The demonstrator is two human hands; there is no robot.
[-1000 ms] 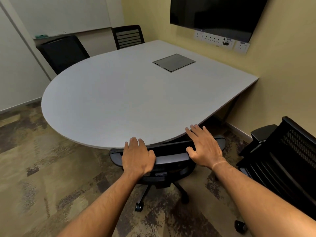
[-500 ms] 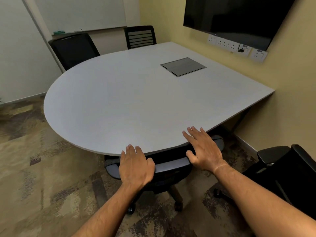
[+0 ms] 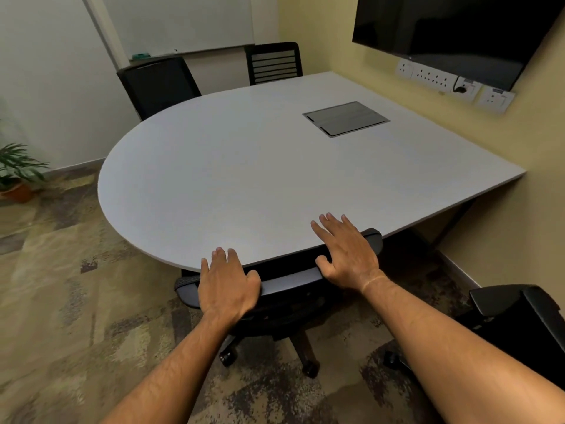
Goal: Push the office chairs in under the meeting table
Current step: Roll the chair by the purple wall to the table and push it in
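A black office chair (image 3: 287, 286) sits tucked under the near curved edge of the grey meeting table (image 3: 260, 166); only the top of its backrest and its wheeled base show. My left hand (image 3: 227, 286) lies flat on the left part of the backrest top, fingers reaching the table edge. My right hand (image 3: 347, 250) rests on the right part, fingers spread over the tabletop. Another black chair (image 3: 526, 328) stands away from the table at the right edge. Two more chairs, one mesh-backed (image 3: 159, 84) and one slatted (image 3: 275, 62), stand against the far side.
A dark screen (image 3: 452, 29) and a socket strip (image 3: 452, 84) hang on the yellow wall at right. A cable hatch (image 3: 345, 117) is set in the tabletop. A potted plant (image 3: 15, 175) stands at the far left on patterned carpet. A whiteboard (image 3: 183, 22) covers the back wall.
The chair has slid a little further under the table with both hands on its backrest. My view has shifted left, bringing the plant into sight and pushing the right chair toward the frame edge.
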